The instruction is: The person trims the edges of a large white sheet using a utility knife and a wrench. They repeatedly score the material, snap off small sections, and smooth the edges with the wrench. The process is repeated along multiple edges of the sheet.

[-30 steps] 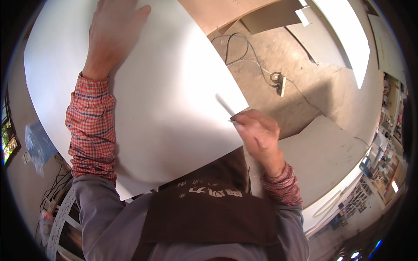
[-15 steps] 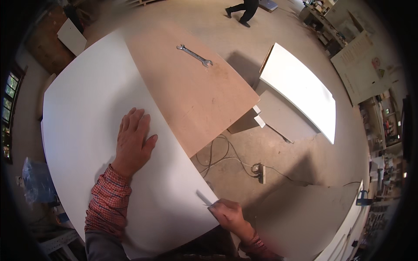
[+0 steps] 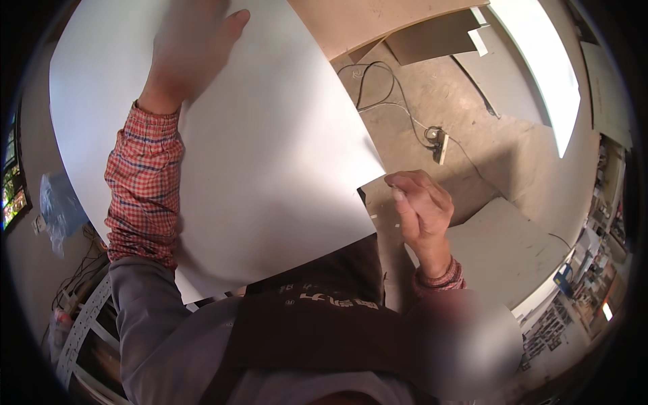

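A large white sheet or panel [image 3: 270, 135] spreads across the left and middle, with a small step in its outline near the right corner. On its far part rests my left hand [image 3: 196, 50], blurred and cut off by the top of the picture; its thumb stands apart from the fingers. At the stepped right edge is my right hand [image 3: 425, 206], palm partly turned up, with fingers curled and the thumb close to the forefinger. A tiny pale bit shows at those fingertips, too small to name.
Beyond the sheet lies a brown board [image 3: 351, 20]. A black cable [image 3: 364, 84] and a power strip [image 3: 442, 148] lie on the floor. A bright white panel [image 3: 540, 54] stands at far right, a grey panel [image 3: 506, 250] nearer. Blue plastic [image 3: 61, 202] hangs at left.
My view has tipped down toward my body, and the wrench on the brown board is out of sight. My right hand has turned palm upward; the thin dark blade-like shape beside it no longer shows.
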Tool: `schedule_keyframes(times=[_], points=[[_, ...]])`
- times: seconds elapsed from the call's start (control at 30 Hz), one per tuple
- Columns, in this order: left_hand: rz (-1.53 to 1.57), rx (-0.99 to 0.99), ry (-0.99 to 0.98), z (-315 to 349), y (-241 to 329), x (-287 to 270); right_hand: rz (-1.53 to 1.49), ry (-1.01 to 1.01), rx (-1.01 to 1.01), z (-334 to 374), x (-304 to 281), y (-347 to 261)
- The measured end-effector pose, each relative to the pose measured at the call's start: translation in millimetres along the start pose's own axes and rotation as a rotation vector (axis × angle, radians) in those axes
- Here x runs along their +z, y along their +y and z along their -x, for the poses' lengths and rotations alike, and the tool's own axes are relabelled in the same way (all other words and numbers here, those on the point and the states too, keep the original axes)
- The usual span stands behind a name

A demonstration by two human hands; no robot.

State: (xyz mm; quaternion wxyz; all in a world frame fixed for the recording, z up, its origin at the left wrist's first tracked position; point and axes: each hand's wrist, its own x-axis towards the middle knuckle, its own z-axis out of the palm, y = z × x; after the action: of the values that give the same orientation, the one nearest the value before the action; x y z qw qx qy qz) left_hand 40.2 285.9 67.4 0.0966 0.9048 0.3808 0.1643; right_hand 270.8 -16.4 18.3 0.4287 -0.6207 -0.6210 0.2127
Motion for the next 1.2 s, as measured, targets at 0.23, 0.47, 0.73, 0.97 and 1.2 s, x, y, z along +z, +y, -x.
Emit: schedule_keyframes(times=[0.23,0.47,0.73,0.97,1.2], points=[[-0.015,0.033,0.067,2.8,-17.9,12.6,0.075,-0.182,-0.279,-18.3,13.2,12.1],[-0.118,0.232,0.118,4.7,-57.6,23.4,0.053,-0.192,-0.429,-22.3,10.7,19.7],[-0.004,0.023,0.044,0.8,-14.2,22.2,0.169,-0.766,-0.623,24.9,-42.4,0.9],[-0.033,0.017,0.063,7.4,-13.2,20.8,-0.022,-0.317,-0.08,-23.5,-91.6,10.3],[0.001,0.075,0.104,2.7,-13.2,15.4,-0.279,-0.221,0.222,-188.7,-27.4,31.0]])
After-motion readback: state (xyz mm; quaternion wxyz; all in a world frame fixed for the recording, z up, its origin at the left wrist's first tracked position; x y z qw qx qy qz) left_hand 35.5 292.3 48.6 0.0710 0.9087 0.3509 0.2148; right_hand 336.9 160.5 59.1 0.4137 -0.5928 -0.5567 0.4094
